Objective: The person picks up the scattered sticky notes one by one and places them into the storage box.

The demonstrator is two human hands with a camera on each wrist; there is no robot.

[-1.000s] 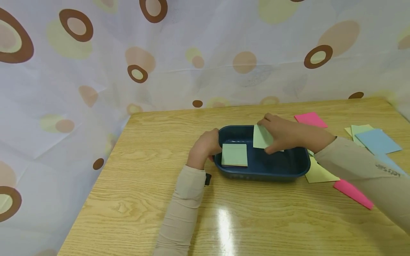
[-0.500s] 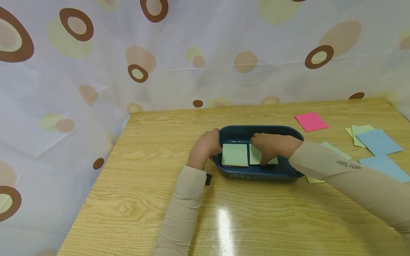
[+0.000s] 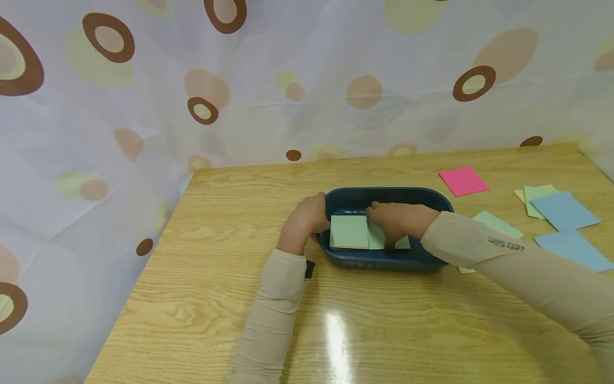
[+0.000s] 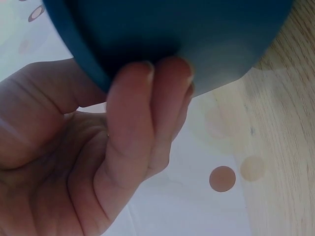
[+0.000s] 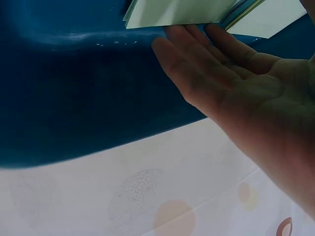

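My left hand grips the left end of a dark blue plastic container; in the left wrist view its fingers press against the container's outside. Inside, at the left, lies a squared stack of pale green paper notes, yellow showing at its lower edge. Right beside it is a second pale green stack of notes, which my right hand holds from above. Fingers touch its far edge in the right wrist view, with the thumb toward the near edge in the head view. That hand partly covers the second stack.
To the right on the wooden table lie loose notes: a pink one, a green one, and blue ones overlapping green and yellow. My right sleeve hides part of this area. A dotted curtain hangs behind.
My right hand has lowered the second green stack into the container and shifted it left, until it sits against the first stack. My left hand keeps its hold on the container.
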